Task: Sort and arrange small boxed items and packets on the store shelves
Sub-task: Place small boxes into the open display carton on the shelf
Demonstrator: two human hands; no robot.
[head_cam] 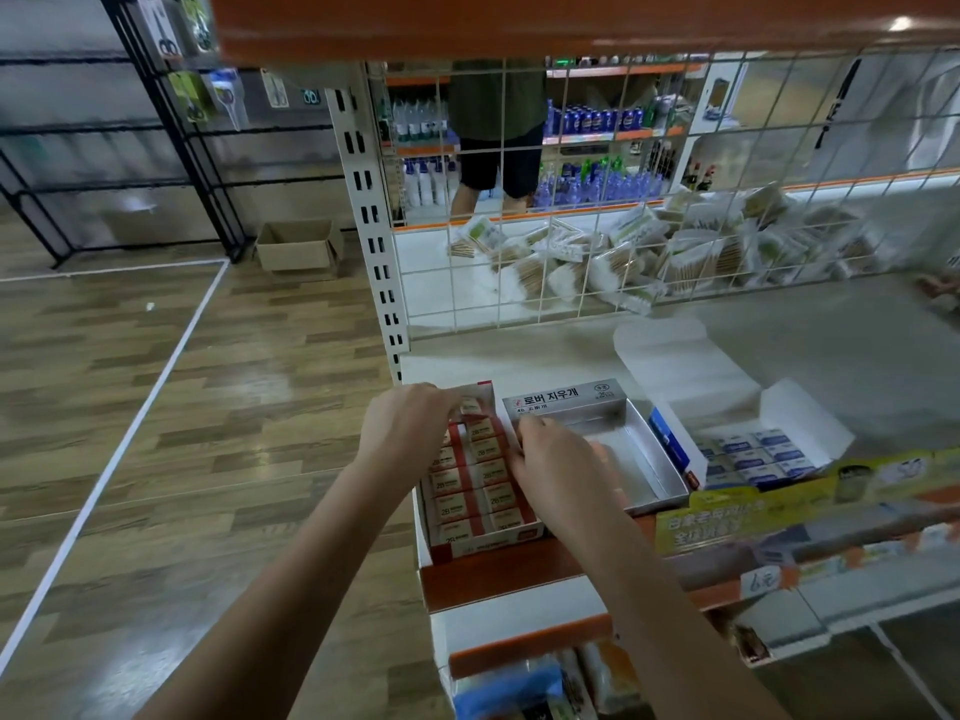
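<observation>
A red and white display box (480, 540) full of small 2B erasers (485, 475) stands at the shelf's left front. My left hand (402, 431) reaches over its far left part, fingers curled down onto the erasers. My right hand (558, 472) rests at the box's right edge, fingertips on the erasers. Right beside it stands an empty silver box (636, 454) with Korean print on its raised lid. Further right is an open white box (748, 454) of blue and white erasers. Whether either hand grips an eraser is hidden.
A white wire grid (571, 262) backs the shelf (831, 356), with packets of cotton swabs (675, 257) piled behind it. A person stands in the far aisle. A cardboard box (298, 246) sits on the wooden floor at left. Lower shelves hold more packets (545, 678).
</observation>
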